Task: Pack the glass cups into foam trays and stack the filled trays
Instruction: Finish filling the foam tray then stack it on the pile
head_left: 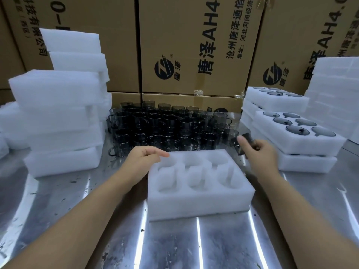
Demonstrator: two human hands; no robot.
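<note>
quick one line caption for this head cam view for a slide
Right hand holds a dark glass cup beside an empty six-slot foam tray, left hand open at its far corner.

- A wall of large brown cardboard boxes [194, 35] fills the back of the view, stacked close side by side with dark vertical gaps between them.
- Their faces carry bold black Chinese print turned on its side, the letters "AH4", and a round black logo [164, 67].
- A lower row of boxes [174, 99] sits beneath them, its top seam shut with clear tape [198, 92].
- The counter [58, 200] is bare polished metal, grey and glossy, scuffed and dotted with dark specks [72, 181].
- Long white streaks of light [200, 243] reflect off the counter's near part, running toward the viewer.
- The lighting is cool and even.
</note>
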